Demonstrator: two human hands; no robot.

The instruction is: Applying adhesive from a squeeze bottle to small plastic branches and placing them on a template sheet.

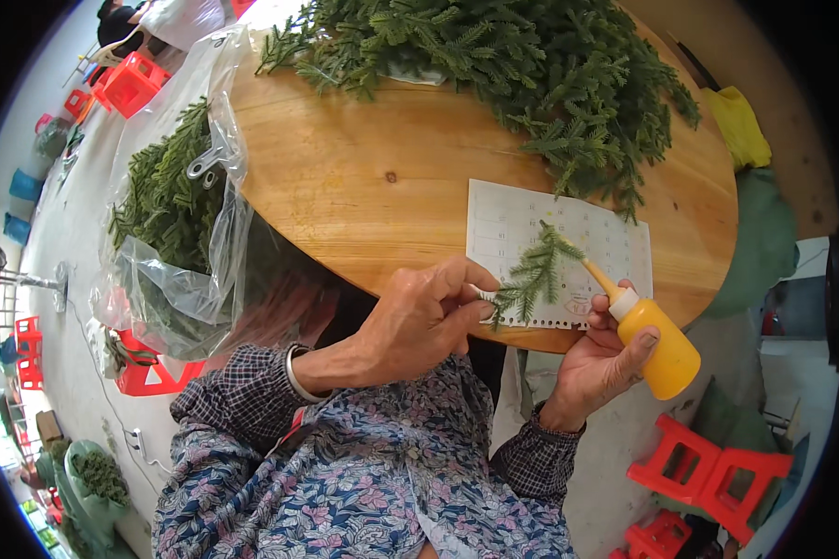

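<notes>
Between thumb and fingers of my left hand (429, 312) is the lower end of a small green fir sprig (537, 272), held over a white printed sheet (494, 219). My right hand (606, 359) wraps round a yellow squeeze bottle (660, 349) with a white collar and a long yellow nozzle. The nozzle tip points up and left, close to the sprig's right side; whether they touch I cannot tell. The sheet lies on a round wooden table (364, 186), its near edge perforated.
A large heap of fir sprigs (494, 47) covers the table's far side. At left, a clear plastic bag (158, 307) holds more green sprigs (172, 191). Red stools (708, 466) stand at lower right, another red stool (135, 84) at upper left. A yellow cloth (738, 126) hangs at right.
</notes>
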